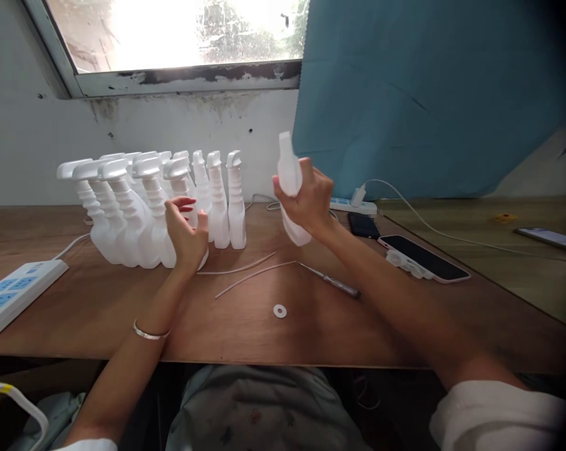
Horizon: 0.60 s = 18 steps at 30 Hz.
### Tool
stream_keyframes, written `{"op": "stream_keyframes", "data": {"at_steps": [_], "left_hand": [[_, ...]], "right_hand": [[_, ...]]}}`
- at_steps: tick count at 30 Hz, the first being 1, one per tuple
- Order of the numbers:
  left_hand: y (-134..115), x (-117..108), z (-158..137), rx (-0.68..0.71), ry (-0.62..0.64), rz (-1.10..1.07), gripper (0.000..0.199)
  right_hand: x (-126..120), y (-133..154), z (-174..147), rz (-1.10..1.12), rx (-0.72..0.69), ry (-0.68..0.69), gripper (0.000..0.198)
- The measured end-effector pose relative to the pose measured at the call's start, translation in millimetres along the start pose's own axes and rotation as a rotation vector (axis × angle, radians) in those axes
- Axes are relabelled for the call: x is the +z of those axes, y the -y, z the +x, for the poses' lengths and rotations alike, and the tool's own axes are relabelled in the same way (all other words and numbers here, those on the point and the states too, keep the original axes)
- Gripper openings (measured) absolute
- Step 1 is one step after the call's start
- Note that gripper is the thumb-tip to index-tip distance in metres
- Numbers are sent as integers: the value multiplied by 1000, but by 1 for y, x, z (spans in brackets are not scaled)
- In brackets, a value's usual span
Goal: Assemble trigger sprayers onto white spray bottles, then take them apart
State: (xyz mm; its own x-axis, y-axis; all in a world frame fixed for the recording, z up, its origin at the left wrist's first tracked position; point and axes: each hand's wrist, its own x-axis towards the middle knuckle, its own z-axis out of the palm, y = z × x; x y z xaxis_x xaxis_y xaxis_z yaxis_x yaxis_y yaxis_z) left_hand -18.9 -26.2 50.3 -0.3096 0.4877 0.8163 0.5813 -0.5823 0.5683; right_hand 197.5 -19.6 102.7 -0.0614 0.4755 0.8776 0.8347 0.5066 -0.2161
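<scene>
My right hand (pixel 313 197) is closed around a white plastic spray bottle (pixel 289 169), raised above the table and slightly tilted. Its lower end shows below my fingers. On the other side, my left hand (pixel 187 235) is in front of a white spray bottle (pixel 178 172) at the near right of a group. Its thumb and fingers are curved but apart; whether they touch that bottle I cannot tell. Several similar bottles (pixel 132 219) stand close together, with another spray bottle (pixel 236 207) at the right end of the back row.
Two thin tubes (pixel 254 273), a screwdriver-like tool (pixel 334 283) and a white washer (pixel 279 311) lie on the brown table (pixel 207 332). Power strips (pixel 17 291) sit left and at the back. Phones (pixel 424 258) and a white cable (pixel 419 216) are to the right.
</scene>
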Motion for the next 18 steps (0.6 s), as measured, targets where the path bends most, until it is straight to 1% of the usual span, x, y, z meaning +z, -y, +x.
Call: {"op": "stream_keyframes", "data": {"at_steps": [1, 3, 6, 8, 12, 18], "left_hand": [[4, -2, 5, 9, -35, 63, 25], [12, -5, 11, 10, -79, 173, 30], [20, -5, 14, -19, -72, 294, 41], [23, -2, 13, -35, -57, 341, 49], [23, 0, 11, -42, -46, 375, 58], [24, 0, 10, -43, -31, 401, 61]], "right_hand": [[-1, 3, 5, 23, 53, -32, 48], [-1, 9, 13, 42, 111, -99, 48], [9, 14, 22, 71, 123, -157, 51], [19, 12, 28, 97, 139, -147, 53], [46, 3, 41, 118, 238, -116, 56], [87, -10, 49, 133, 467, -116, 51]]}}
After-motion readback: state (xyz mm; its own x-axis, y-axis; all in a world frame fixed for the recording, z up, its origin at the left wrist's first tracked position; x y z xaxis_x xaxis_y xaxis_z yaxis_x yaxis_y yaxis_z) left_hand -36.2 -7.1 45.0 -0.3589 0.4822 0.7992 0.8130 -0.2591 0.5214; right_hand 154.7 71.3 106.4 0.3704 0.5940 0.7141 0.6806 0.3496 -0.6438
